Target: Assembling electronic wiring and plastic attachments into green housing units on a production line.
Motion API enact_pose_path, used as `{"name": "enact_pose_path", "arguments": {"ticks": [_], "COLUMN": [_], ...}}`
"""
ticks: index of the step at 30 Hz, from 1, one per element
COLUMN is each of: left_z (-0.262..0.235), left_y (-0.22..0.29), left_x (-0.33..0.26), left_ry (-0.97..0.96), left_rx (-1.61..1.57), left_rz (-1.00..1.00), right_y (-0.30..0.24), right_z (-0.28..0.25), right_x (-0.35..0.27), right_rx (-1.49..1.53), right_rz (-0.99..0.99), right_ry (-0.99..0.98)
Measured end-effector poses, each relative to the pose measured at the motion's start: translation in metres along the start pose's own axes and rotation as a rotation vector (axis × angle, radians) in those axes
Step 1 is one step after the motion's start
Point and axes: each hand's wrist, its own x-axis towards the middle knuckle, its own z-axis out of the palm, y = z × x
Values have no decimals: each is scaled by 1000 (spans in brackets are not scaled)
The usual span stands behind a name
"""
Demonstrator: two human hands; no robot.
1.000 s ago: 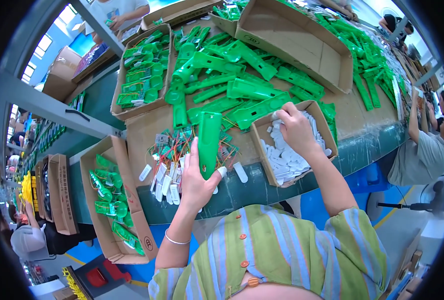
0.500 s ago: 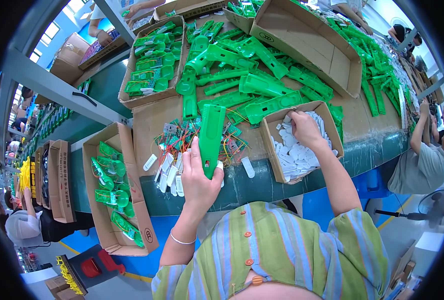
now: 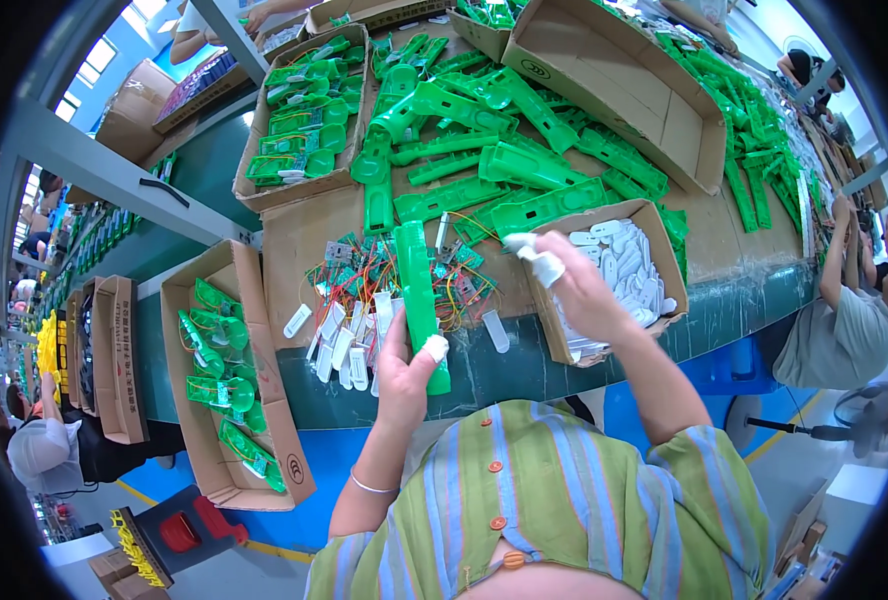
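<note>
My left hand (image 3: 404, 375) grips a long green plastic housing (image 3: 420, 295) near its lower end, holding it upright over the table edge. White wrapping covers the left thumb tip. My right hand (image 3: 586, 295), slightly blurred, is above the left side of a cardboard box (image 3: 554, 335) of white plastic pieces (image 3: 624, 265). Its fingers are pinched on a small white plastic piece (image 3: 520, 243), whose outline is smeared; white covering also shows on the fingers. Behind the housing lie green circuit boards with red and yellow wires (image 3: 349, 270) and loose white pieces (image 3: 342, 345).
Green housings (image 3: 524, 165) are heaped behind, beside a tilted cardboard box (image 3: 629, 85). Boxes of housings fitted with circuit boards stand at the back left (image 3: 249, 170) and front left (image 3: 279, 440). A metal post (image 3: 114, 175) crosses the left side. Other people work around the tables.
My right hand has come out of the box of white pieces, moving left with a white piece. My left hand has turned the housing edge-on and lowered it slightly.
</note>
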Motion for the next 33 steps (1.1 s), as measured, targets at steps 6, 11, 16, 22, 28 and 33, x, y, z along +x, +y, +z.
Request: {"name": "enact_pose_path", "arguments": {"ticks": [6, 11, 16, 22, 28, 33], "left_z": [6, 8, 7, -7, -12, -17], "left_y": [-8, -4, -8, -13, -3, -9], "left_x": [-9, -12, -13, -11, -2, -2], "left_ry": [29, -17, -31, -24, 142, 196], "left_rx": [49, 90, 140, 245, -2, -15], "left_rz": [175, 296, 284, 250, 140, 152], "right_y": [-18, -23, -22, -17, 57, 24], "right_z": [60, 74, 74, 62, 16, 8], "right_x": [-14, -14, -15, -2, 74, 75], "right_rx": [913, 916, 694, 360, -611, -832], "right_rz": [303, 375, 274, 143, -295, -138], "right_ry": [-196, -268, -206, -357, 83, -52]}}
